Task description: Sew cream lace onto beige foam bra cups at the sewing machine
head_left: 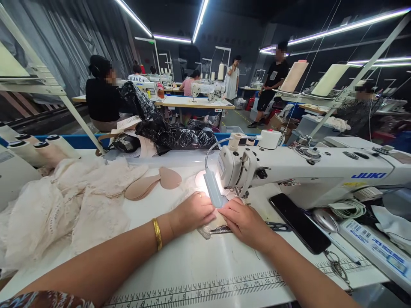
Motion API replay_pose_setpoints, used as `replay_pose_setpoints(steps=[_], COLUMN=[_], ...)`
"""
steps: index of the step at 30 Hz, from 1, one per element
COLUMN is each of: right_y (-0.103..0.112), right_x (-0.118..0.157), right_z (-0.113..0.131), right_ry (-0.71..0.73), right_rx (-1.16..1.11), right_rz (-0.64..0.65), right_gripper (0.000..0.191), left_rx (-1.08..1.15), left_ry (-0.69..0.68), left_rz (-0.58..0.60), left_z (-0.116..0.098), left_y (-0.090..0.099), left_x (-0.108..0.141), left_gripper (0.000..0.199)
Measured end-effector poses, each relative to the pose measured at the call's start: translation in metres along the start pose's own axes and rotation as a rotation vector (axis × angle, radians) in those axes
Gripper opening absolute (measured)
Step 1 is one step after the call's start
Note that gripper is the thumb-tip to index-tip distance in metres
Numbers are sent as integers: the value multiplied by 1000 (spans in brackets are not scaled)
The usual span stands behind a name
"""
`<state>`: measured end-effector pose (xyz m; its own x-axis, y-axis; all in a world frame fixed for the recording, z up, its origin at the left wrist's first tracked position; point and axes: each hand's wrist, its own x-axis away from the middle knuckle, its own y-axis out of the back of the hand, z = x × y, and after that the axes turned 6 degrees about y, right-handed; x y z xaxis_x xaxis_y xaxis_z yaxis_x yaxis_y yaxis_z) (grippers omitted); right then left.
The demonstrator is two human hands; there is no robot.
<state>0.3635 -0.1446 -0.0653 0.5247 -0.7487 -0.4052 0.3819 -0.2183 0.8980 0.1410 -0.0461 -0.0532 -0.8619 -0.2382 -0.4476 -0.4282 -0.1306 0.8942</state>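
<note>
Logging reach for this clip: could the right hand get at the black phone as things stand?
Probably yes: the black phone lies beside the right hand, with only a flat dark tool between them. Its fingers are on pale fabric, though, and would likely have to leave it first.

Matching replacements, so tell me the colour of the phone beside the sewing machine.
Black phone; head view.
</note>
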Motion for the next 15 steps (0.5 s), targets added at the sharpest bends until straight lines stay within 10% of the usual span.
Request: replay_pose_setpoints(steps=[15], right_y=[1], right_x=[0], right_z=[-1], right_ry=[-22], right_rx=[18], right_rz=[25], right_gripper=[30], left_rx=[85], left_ry=[31], left_rz=[39], left_z=[10], left_y=[3], left_x=[-11], left_gripper=[15])
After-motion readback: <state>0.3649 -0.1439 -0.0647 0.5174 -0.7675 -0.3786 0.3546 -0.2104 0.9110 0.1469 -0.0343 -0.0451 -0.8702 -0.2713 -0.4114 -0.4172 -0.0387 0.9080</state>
